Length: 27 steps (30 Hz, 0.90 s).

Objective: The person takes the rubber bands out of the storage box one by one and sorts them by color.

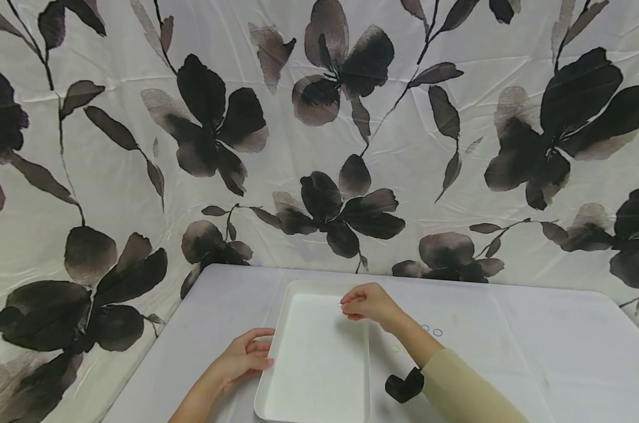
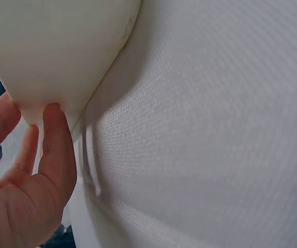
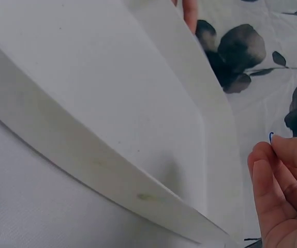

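Note:
A white rectangular tray (image 1: 319, 364) with raised walls lies on the white-covered table. My left hand (image 1: 242, 359) is at its left side, with fingertips and thumb touching the outer wall. In the left wrist view, the fingers (image 2: 58, 150) press against that wall from outside. Above the tray's far right corner, my right hand (image 1: 369, 306) pinches a small blue ring (image 3: 271, 137) between thumb and forefinger. Most of the ring is hidden by the fingertips.
On the table (image 1: 509, 352), right of the tray, lie dark blue rings (image 1: 438, 332) and pale yellowish rings (image 1: 395, 349), partly behind my right forearm. A black object (image 1: 404, 386) sits by the right cuff. A floral curtain (image 1: 340, 147) hangs behind the table.

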Each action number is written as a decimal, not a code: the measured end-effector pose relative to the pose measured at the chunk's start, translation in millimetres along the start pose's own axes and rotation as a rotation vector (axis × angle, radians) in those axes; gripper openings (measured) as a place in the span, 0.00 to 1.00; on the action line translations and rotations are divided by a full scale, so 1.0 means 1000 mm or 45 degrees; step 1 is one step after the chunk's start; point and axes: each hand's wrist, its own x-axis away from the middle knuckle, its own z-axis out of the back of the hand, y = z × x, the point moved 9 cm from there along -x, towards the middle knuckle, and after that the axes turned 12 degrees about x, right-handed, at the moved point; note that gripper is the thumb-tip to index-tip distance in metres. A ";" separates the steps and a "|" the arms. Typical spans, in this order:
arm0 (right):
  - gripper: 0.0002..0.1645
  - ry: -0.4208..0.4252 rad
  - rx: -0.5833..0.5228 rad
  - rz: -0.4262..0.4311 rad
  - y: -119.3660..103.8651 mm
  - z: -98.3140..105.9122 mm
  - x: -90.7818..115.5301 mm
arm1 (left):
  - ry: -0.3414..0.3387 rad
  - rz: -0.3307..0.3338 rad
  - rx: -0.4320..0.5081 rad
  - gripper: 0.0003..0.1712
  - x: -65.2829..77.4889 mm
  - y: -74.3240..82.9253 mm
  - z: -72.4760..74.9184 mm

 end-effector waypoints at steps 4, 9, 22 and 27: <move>0.08 -0.008 0.006 -0.005 0.002 0.006 0.007 | -0.004 -0.002 -0.001 0.42 -0.001 -0.001 0.000; 0.10 0.007 0.023 -0.015 0.003 0.017 0.012 | -0.025 -0.013 0.014 0.42 -0.001 -0.001 -0.001; 0.13 0.039 0.066 -0.047 0.014 0.041 0.023 | -0.033 -0.015 0.016 0.42 0.000 0.000 -0.002; 0.12 0.050 0.085 -0.057 0.019 0.051 0.026 | -0.033 -0.022 0.007 0.43 0.000 0.001 -0.002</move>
